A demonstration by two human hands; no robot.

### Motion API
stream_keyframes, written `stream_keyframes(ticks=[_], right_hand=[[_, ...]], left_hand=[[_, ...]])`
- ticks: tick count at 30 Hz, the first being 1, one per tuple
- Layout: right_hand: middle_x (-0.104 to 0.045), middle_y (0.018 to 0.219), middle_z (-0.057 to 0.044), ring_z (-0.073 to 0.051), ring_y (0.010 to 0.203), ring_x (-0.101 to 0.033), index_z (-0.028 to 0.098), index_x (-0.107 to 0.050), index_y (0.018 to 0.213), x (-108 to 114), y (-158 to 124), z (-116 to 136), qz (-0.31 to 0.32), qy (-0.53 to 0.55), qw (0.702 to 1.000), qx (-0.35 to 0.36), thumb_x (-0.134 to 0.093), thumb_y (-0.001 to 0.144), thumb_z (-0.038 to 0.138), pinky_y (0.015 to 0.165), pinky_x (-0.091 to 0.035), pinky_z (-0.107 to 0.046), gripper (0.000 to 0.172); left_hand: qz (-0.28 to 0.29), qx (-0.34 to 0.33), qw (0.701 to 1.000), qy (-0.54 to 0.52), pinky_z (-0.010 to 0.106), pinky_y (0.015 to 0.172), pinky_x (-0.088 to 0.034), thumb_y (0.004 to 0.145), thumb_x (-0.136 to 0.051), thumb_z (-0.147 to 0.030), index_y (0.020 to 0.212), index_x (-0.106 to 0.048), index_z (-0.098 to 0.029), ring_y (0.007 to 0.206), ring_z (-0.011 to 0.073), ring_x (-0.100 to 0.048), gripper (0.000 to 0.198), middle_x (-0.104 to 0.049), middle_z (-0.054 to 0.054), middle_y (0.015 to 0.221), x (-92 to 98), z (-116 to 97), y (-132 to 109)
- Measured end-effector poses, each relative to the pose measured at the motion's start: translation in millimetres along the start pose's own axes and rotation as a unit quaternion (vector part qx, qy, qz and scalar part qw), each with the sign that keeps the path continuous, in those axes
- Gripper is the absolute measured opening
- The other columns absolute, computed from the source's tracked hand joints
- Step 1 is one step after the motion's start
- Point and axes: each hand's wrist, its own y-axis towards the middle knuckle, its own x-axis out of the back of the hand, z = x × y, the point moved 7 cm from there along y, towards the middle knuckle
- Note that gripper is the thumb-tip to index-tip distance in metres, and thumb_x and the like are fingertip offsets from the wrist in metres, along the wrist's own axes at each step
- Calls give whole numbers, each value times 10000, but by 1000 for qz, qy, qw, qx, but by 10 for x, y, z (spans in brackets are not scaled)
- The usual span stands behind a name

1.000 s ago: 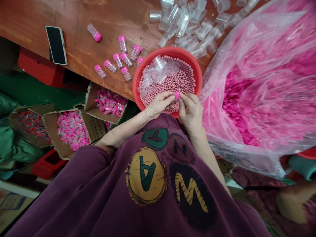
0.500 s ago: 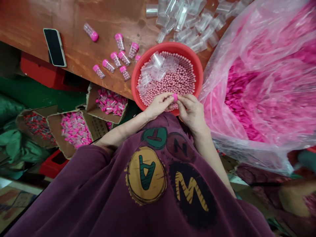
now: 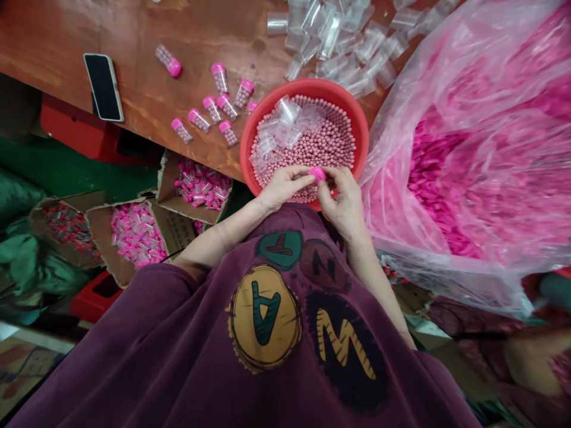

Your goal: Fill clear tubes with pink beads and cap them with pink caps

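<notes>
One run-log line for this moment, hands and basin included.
left hand: holding pink cap | right hand: holding same cap | position: over near side of red basin | basin contents: pink beads, clear tubes

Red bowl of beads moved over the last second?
No. Against the clear tubes lying on the wooden table, the red bowl sits in the same place; only the view shifts slightly.

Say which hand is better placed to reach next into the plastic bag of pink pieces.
Likely the right hand: it is nearer the plastic bag, while the left hand is farther across. Both hands are at the pink cap, so any right grip there would need releasing first.
</notes>
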Motion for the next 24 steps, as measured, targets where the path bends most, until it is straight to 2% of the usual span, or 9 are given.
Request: stream_keyframes(ticks=[1, 3, 6, 10, 15, 18, 22, 24], right_hand=[[-784, 1269, -140, -322, 1163, -757, 241, -754, 1420, -8, 6, 75, 23, -38, 999, 11, -693, 1145, 518, 1080, -679, -554, 396], [-767, 1342, -195, -400, 1275, -732, 198, -721, 1442, -56, 19, 155, 49, -104, 993, 19, -834, 1044, 504, 1151, -648, -640, 515], [-747, 1350, -250, -474, 1319, -702, 163, -699, 1386, -187, 48, 121, 42, -157, 987, 11, -907, 978, 501, 1172, -617, -717, 569], [-745, 1270, -213, -445, 1224, -716, 180, -685, 1333, -349, 72, -12, 21, -161, 987, 15, -894, 952, 485, 1128, -636, -696, 531], [-748, 1237, -184, -433, 1183, -706, 221, -685, 1265, -428, 73, -104, 11, -162, 986, 24, -910, 910, 509, 1098, -630, -689, 510], [-740, 1227, -186, -442, 1203, -697, 226, -681, 1245, -541, 69, -125, 30, -172, 985, 17, -889, 918, 527, 1102, -605, -673, 491], [-746, 1309, -227, -447, 1247, -695, 181, -662, 1369, -770, 65, -173, 92, -167, 981, -23, -830, 930, 444, 1081, -601, -645, 539], [-735, 1401, -251, -447, 1304, -684, 165, -633, 1470, -826, 80, -174, 93, -157, 982, -37, -810, 932, 405, 1086, -599, -631, 616]], left_hand=[[-6, 8, 1000, -7, 369, 1080, -639, 958, -982, -280, 1108, -900, -151, 1025, 188, -821, 215, -904, 56, 1065, -2, 15, -9], [-22, 28, 999, -21, 355, 1034, -662, 978, -972, -280, 1105, -891, -149, 979, 182, -823, 200, -897, 49, 1023, -14, 50, -37], [-47, 48, 997, -34, 324, 936, -678, 1026, -959, -359, 1096, -864, -164, 881, 158, -802, 228, -870, 27, 937, -36, 94, -86], [-42, 51, 997, -35, 301, 854, -669, 1034, -967, -440, 1058, -832, -168, 790, 140, -771, 304, -829, 9, 857, -65, 93, -119], [-36, 56, 996, -61, 296, 814, -661, 1020, -980, -418, 1048, -807, -168, 764, 136, -765, 305, -829, 5, 862, -14, 89, -126], [-29, 77, 993, -79, 274, 785, -633, 1015, -982, -400, 1040, -806, -164, 739, 125, -739, 295, -815, 1, 848, 41, 153, -106], [-59, 117, 988, -82, 240, 727, -555, 1037, -945, -323, 936, -760, -151, 683, 103, -662, 272, -743, -19, 768, 159, 264, -34], [-74, 110, 989, -63, 241, 743, -548, 1069, -895, -299, 916, -746, -154, 698, 106, -650, 257, -727, -21, 765, 214, 261, 18]])
